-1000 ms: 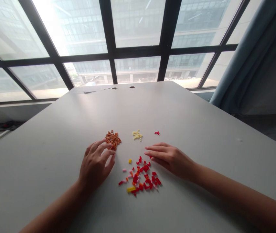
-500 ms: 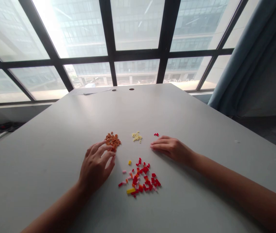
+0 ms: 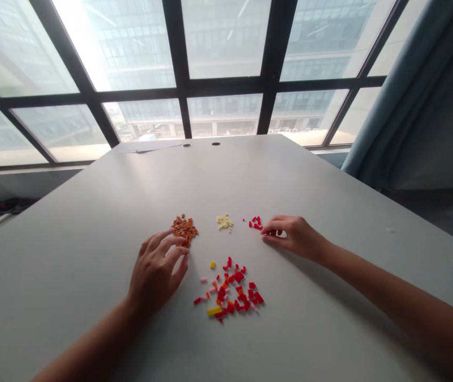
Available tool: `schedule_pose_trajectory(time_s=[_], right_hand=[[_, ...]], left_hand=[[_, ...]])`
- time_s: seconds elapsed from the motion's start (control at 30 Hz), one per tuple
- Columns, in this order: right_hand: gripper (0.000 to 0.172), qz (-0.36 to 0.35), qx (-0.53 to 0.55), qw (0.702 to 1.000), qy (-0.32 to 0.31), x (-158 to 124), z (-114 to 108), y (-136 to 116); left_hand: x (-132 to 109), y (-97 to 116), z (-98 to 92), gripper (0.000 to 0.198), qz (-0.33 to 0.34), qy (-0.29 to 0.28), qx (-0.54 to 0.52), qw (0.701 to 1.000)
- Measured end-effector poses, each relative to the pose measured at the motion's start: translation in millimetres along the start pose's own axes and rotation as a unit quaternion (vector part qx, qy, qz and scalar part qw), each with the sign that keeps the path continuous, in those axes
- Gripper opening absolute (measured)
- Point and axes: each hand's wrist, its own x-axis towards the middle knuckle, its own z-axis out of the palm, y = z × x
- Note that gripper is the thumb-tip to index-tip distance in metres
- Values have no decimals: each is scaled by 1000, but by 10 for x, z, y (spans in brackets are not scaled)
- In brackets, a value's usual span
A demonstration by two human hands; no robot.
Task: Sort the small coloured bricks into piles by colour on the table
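Observation:
My left hand (image 3: 158, 270) lies on the grey table (image 3: 91, 223) with its fingers spread, holding nothing. Its fingertips touch the near edge of a heap of small orange bricks (image 3: 184, 228). My right hand (image 3: 295, 236) rests on the table further right, fingers loosely bent with a gap between thumb and fingers, and nothing visible in it. Its fingertips sit just right of a small group of red bricks (image 3: 255, 223). Between the two hands, nearer to me, lies a scattered mix of red, pink, orange and yellow bricks (image 3: 230, 294). A small heap of pale yellow bricks (image 3: 224, 222) sits between the orange and red groups.
The table runs back to a wall of large windows with dark frames (image 3: 266, 85). Two cable holes (image 3: 201, 144) are near the table's far edge. A blue-grey curtain (image 3: 417, 106) hangs at the right. A thin flat sheet (image 3: 150, 148) lies at the far left of the table.
My right hand has moved away from the mixed scatter, up and to the right, to the red group, which now has more bricks. My left hand has stayed in place.

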Motion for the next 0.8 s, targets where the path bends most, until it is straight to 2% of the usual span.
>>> schedule_pose_trajectory(time_s=[0.17,0.27,0.33,0.47,0.57,0.7,0.8], right_hand=[[12,29,-17,997,67,64,26,49],[13,36,-30,996,80,161,53,68],[15,10,-51,996,66,230,98,67],[23,-86,-149,985,-3,348,201,82],[22,-105,-196,975,-13,378,205,102],[20,-100,-176,979,18,291,149,-32],[23,-153,-98,983,21,163,164,-279]], left_hand=[[5,0,-1,10,4,6,3,1000],[6,0,-2,11,1,2,4,1000],[3,-3,0,11,-1,0,5,1000],[-5,-10,1,11,-1,2,6,1000],[-3,-4,-2,10,1,2,3,1000],[5,4,-5,10,5,3,2,1000],[7,3,-6,10,5,4,1,1000]])
